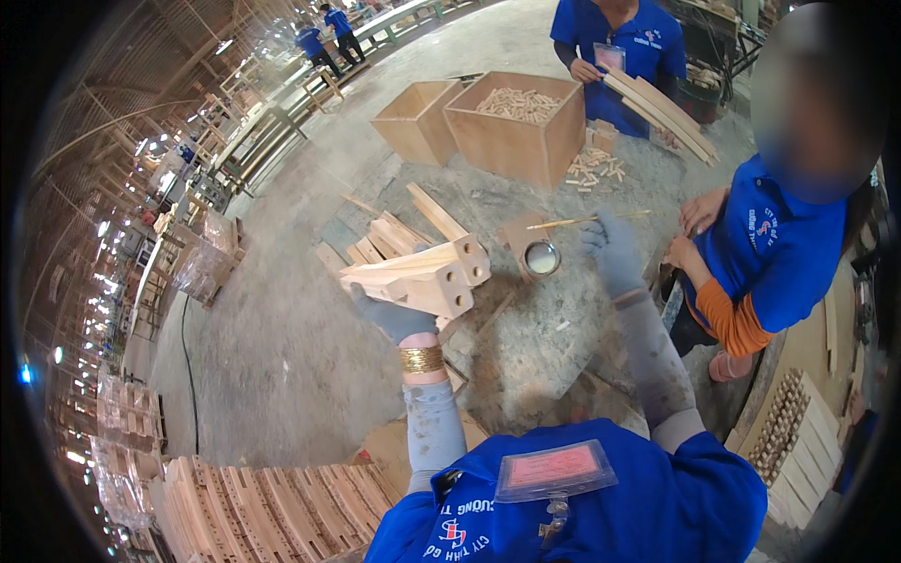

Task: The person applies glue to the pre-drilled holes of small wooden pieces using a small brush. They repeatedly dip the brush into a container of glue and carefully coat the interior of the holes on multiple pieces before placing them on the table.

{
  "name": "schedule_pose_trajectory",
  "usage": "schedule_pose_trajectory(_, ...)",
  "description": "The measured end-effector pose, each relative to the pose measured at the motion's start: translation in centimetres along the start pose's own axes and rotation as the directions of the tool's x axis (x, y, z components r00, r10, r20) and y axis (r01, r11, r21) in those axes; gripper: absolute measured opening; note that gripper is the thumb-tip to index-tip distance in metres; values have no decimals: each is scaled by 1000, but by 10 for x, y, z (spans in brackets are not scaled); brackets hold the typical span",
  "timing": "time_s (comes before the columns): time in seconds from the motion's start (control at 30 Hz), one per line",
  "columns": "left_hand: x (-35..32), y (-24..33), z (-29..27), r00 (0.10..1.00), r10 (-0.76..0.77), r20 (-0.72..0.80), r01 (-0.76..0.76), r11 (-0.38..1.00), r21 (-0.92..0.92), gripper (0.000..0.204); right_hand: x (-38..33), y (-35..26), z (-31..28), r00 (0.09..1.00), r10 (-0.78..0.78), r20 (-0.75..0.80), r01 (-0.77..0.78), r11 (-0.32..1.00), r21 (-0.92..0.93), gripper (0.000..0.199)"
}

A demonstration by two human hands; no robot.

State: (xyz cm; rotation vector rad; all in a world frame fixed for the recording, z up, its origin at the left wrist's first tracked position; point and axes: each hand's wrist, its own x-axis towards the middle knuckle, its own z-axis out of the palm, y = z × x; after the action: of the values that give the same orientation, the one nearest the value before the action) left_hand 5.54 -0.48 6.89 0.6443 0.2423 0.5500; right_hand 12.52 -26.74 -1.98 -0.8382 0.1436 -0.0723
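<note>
My left hand, in a grey glove, is closed round pale wooden pieces whose broad ends have round drilled holes facing right. Whether they are separate from the wood lying behind them is partly hidden. In my gloved right hand is a thin brush, held nearly level with its tip pointing left. Just below that tip stands a round can of pale whitish liquid, next to a brown cardboard piece. More loose wooden pieces lie beyond my left hand.
Two plywood boxes stand farther off, the right one full of dowels; loose dowels lie beside it. One co-worker is close on my right; another holds wooden strips. Stacked wood sits at lower left.
</note>
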Motion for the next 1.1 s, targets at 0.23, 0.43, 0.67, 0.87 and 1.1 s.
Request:
schedule_pose_trajectory(0.23,10,-20,-9,985,-59,161,61,998,-10,77,-102,-97,90,880,-398,257,463,838,-289,24)
schedule_pose_trajectory(0.43,14,-29,-9,980,-70,184,90,991,-101,65,-140,-110,102,800,-453,394,589,717,-373,16)
schedule_pose_trajectory(0.67,16,-33,-13,973,-47,227,69,994,-87,66,-150,-112,107,698,-425,577,705,547,-451,5)
schedule_pose_trajectory(0.87,10,-27,-2,979,-82,186,105,988,-115,68,-157,-118,107,504,-439,744,859,166,-484,8)
schedule_pose_trajectory(1.1,3,-19,7,980,-72,185,98,986,-134,70,-145,-106,97,724,-449,524,684,565,-461,8)
